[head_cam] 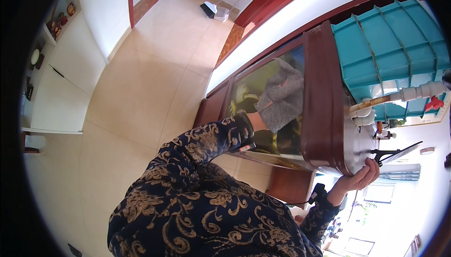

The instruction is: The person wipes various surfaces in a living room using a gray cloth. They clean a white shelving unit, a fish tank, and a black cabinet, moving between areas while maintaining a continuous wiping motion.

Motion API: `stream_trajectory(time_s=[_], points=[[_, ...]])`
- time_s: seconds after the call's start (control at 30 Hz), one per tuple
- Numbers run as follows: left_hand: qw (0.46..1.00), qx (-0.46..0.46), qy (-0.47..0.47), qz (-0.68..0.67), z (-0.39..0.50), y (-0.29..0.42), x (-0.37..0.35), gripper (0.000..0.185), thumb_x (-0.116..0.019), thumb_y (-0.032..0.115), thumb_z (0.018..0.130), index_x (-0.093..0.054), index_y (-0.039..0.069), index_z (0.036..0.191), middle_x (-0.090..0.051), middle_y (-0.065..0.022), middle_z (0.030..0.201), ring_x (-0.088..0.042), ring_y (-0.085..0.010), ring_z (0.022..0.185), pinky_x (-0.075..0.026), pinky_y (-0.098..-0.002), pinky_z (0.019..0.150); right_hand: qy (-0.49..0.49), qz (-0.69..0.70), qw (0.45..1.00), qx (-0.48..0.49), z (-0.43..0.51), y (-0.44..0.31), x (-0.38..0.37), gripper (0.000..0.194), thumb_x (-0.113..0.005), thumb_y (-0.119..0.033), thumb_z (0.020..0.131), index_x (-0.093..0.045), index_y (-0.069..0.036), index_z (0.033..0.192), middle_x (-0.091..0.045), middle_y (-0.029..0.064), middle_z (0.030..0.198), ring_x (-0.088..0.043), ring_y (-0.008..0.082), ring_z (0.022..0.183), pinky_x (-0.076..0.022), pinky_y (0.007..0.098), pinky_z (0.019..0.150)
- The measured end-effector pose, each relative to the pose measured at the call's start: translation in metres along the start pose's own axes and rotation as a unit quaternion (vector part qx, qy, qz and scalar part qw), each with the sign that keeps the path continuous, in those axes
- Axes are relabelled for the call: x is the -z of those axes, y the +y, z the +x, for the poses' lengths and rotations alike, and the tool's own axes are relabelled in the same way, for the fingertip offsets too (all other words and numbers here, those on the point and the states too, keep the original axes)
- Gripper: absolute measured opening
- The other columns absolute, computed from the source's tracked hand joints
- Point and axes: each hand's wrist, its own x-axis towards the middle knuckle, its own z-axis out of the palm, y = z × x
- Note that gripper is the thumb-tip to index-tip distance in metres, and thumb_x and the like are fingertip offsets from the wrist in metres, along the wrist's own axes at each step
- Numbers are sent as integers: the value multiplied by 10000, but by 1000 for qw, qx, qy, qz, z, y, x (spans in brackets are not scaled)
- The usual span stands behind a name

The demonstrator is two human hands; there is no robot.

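Note:
A grey cloth lies against the glass front of a fish tank set in a dark red wooden frame. My left hand presses it there. Most of that hand is covered by the cloth, and bits of finger show through its folds. Over the rounded corner of the tank's wooden top, my right hand curls its fingers onto the edge. Just beyond its fingertips stands a black stand with a flat panel. Dark, pale and yellow shapes show behind the glass, too unclear to name.
A teal plastic bin sits on the tank top beside white pipes with a red valve handle. A broom and dustpan stand by the far wall. White cabinets line the left, across the tiled floor.

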Motion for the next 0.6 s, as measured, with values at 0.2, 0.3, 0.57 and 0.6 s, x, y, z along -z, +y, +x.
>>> stream_trajectory(time_s=[0.2,0.3,0.57,0.6], points=[[987,-81,138,1,-36,-23,20,212,-428,102,960,-573,69,1110,-583,-16,1005,-570,-80,894,-462,-200,832,12,3,1000,10,0,7,0,314,-397,-199,917,-616,26,910,-561,137,980,-517,269,964,-400,407,841],[973,-94,16,212,-56,-24,45,385,-450,120,949,-415,91,1331,-503,-56,1234,-499,-113,1110,-379,-238,991,11,11,1000,-2,-1,9,0,317,-399,-199,917,-617,30,900,-567,136,970,-524,264,954,-413,398,824],[147,-19,91,985,-171,8,80,616,-566,246,844,-342,57,1385,-307,-179,1421,-274,-365,1320,-199,-435,1118,38,34,998,-30,0,5,-2,277,-428,-164,906,-624,29,884,-569,121,926,-529,235,920,-433,362,787],[107,-67,52,991,-181,15,85,544,-572,174,817,-426,1,1312,-394,-223,1338,-346,-418,1254,-251,-476,1084,36,36,998,-37,0,3,-2,271,-433,-163,903,-625,28,883,-565,117,926,-525,233,928,-430,359,786]])
